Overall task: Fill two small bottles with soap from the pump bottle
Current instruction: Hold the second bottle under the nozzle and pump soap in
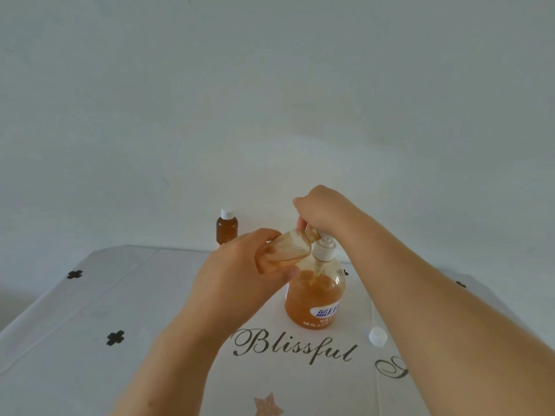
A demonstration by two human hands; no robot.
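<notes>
Above pump bottle [315, 295], left hand [237, 271] grips tilted small bottle [288, 249] — right hand [324, 210] clenched on pump [323, 250]

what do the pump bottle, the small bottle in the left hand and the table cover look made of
Pump bottle: clear glossy plastic, probably; amber soap shows through and light glints on it.
Small bottle in the left hand: translucent brownish plastic, likely; streaks show through its wall.
Cover: thin white sheet with fold creases, cloth or vinyl; cannot tell which.
</notes>
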